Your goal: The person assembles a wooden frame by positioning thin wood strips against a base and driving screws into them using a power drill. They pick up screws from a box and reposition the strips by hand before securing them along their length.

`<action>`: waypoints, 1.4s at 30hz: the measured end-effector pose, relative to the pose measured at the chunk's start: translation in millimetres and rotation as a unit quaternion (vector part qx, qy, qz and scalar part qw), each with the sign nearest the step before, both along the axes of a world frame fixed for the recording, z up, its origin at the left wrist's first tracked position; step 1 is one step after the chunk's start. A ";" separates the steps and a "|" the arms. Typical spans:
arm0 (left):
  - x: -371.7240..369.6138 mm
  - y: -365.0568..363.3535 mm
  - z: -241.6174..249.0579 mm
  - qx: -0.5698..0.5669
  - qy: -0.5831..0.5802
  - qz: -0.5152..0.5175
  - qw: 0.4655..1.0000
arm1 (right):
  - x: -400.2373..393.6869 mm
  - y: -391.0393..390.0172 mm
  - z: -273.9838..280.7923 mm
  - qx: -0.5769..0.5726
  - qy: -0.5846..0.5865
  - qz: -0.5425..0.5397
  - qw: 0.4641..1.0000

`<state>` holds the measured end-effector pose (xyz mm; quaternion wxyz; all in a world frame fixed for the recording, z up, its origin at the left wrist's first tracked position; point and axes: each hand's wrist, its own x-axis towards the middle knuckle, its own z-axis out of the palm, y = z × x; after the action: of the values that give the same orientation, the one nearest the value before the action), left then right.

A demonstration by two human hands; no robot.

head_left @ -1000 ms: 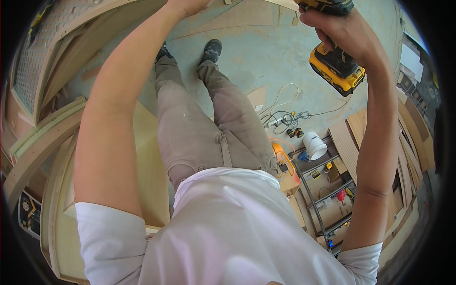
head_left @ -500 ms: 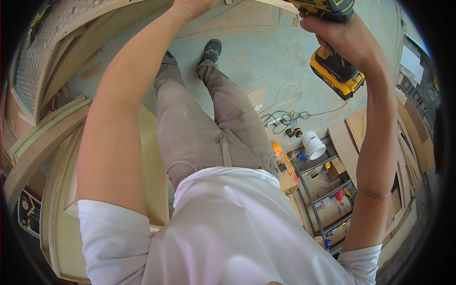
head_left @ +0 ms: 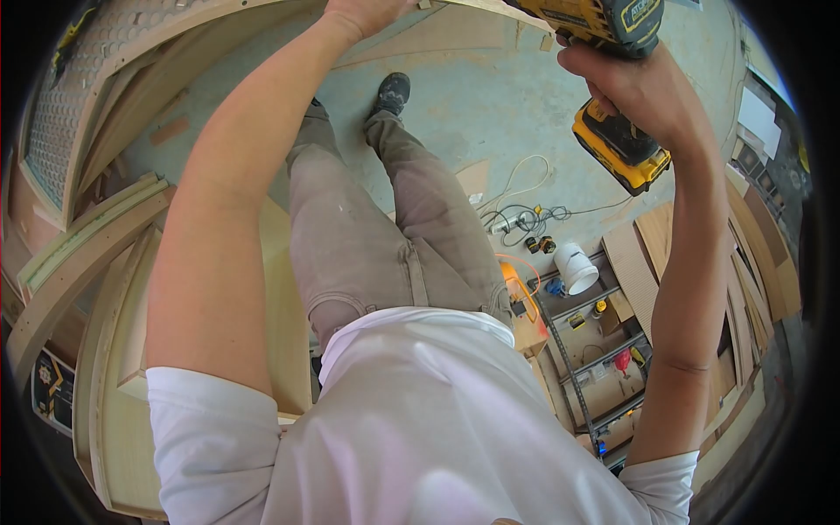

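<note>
My right hand (head_left: 626, 79) is wrapped around the grip of a yellow and black cordless drill (head_left: 604, 22) at the top right. Its battery (head_left: 623, 149) hangs below my fist, and the drill's front end runs toward the top edge of the view. At the top centre, my left hand (head_left: 372, 12) reaches to the curved wooden edge (head_left: 223, 10) of a large workpiece. The fingers of that hand are mostly cut off by the frame.
Curved wooden frames (head_left: 83, 254) stand at my left. On the floor lie tangled cables (head_left: 525, 219). A white bucket (head_left: 577, 269) sits by a metal rack (head_left: 569, 376) at the right, near stacked boards (head_left: 761, 236). An orange case (head_left: 518, 293) is beside my hip.
My left hand has shifted slightly right along the top edge. The drill has come slightly lower into view and tilted a little; my right hand still grips it.
</note>
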<state>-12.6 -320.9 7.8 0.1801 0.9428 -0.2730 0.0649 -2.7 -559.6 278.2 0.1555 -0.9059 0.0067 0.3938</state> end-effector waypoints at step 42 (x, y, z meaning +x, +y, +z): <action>52.1 -41.7 -3.4 -0.043 0.159 0.318 0.934 | 16.3 1.0 -9.9 0.090 0.037 -0.055 0.994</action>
<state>39.5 -362.6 4.4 0.2317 0.9696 0.0757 -0.0200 13.6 -558.7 268.2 0.2575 -0.8712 0.0268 0.4171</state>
